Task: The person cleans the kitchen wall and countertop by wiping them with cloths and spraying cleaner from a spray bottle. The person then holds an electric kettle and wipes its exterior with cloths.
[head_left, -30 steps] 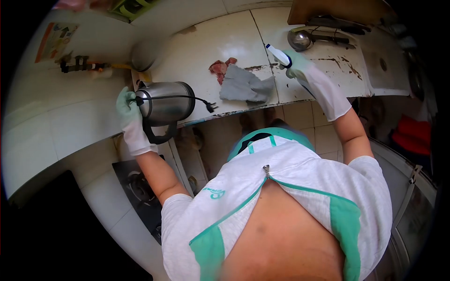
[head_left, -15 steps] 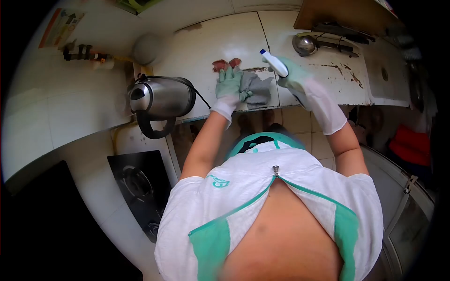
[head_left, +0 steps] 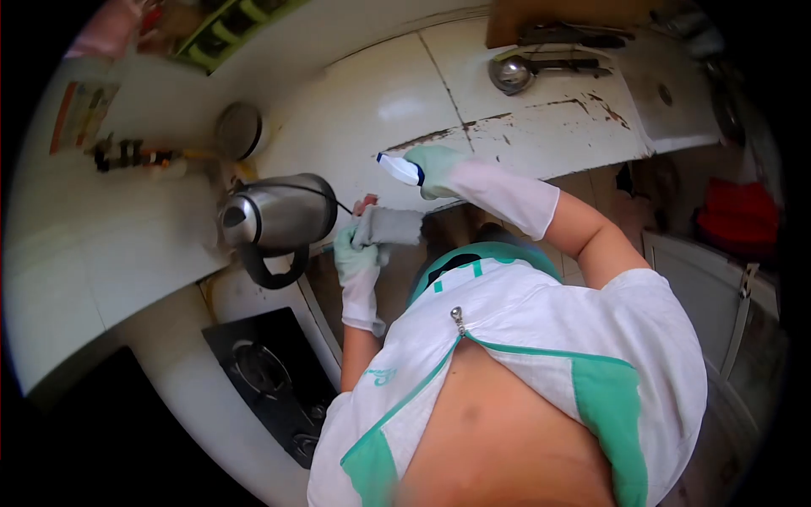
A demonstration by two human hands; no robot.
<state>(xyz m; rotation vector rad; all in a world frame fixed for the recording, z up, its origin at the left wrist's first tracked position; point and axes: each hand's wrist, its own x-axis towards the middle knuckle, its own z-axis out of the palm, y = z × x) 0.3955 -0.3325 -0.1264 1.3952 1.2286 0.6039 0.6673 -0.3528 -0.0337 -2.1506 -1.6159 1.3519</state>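
Observation:
My left hand (head_left: 355,253), in a pale green and white glove, is closed around a folded grey cloth (head_left: 394,226) at the counter's front edge. A small reddish piece (head_left: 365,203), perhaps another cloth, pokes up beside the grey one. My right hand (head_left: 438,171), gloved alike, grips a spray bottle whose white head (head_left: 400,169) has a blue tip pointing left over the worn white counter (head_left: 372,118). The bottle's lower part is hidden by the glove.
Close to my left hand stands a steel electric kettle (head_left: 291,211) with a black handle. A black gas stove (head_left: 266,372) sits lower left. Farther back lie a steel ladle (head_left: 512,74) and a round lidded container (head_left: 238,131). A green rack (head_left: 232,29) is at the top.
My left hand, flat on the counter before, has gathered up the grey cloth and drawn back to the edge. My right hand has moved left with the spray bottle. The view has shifted.

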